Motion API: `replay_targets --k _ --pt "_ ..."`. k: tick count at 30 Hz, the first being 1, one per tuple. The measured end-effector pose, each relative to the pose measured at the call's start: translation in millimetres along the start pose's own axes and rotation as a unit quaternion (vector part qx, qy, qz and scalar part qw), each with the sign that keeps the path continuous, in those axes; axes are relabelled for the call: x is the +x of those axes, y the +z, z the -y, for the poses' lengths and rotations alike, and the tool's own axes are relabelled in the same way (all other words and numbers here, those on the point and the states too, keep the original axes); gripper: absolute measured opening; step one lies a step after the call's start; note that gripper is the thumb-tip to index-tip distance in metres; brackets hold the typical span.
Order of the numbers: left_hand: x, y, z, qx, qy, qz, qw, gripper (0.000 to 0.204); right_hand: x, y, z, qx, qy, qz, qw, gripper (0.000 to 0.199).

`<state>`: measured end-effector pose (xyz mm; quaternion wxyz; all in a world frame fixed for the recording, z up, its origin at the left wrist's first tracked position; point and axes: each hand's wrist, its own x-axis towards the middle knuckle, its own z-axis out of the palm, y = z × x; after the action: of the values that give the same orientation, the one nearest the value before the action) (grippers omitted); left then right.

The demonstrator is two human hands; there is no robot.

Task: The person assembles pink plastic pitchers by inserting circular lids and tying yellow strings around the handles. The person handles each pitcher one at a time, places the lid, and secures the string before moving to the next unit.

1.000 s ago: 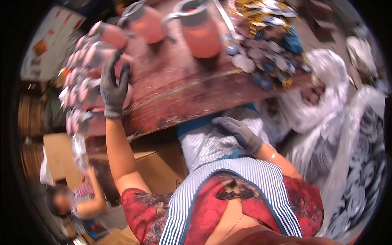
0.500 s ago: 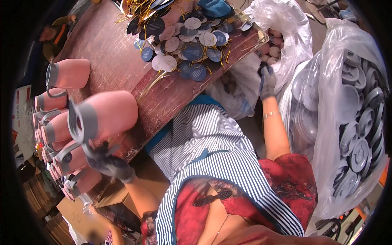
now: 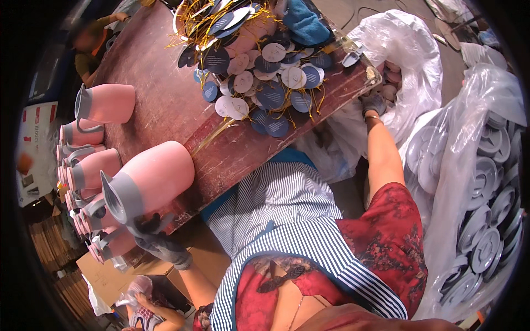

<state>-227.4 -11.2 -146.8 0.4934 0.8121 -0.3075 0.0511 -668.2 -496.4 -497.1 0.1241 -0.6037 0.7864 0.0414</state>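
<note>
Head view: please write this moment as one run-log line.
left hand: at handle side of pink-grey pitcher | right hand: at white bag | table: other pitchers, round tags

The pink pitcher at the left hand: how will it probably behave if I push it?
The pink pitcher is probably stiff, since it shows no dents or folds. Its smooth surface may feel slippery. It looks taller than wide, so a push near its grey top could perhaps tip it.

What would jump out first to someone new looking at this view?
Probably the large pink pitcher at the table's near left edge, the gloved left hand at its handle. Then the heap of round tags at the table's far end, and grey lids filling the clear bag at right.
</note>
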Motion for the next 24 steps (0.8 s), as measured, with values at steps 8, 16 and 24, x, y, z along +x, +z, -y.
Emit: replay_targets --k 8,16,24 --pt "2 -14 -9 -0.153 0.086 -0.103 0.979 0.046 -193 -123 13 0.622 -0.142 -0.346 0.688 0.062" --pt "-46 -57 -60 -0.287 -0.067 0.204 0.934 0.065 -422 -327 122 0.562 -0.543 0.276 0.559 0.064" --pt "-81 -80 -33 -0.281 -0.051 0.249 0.926 0.054 -456 -319 179 0.304 -0.814 0.241 0.431 0.056"
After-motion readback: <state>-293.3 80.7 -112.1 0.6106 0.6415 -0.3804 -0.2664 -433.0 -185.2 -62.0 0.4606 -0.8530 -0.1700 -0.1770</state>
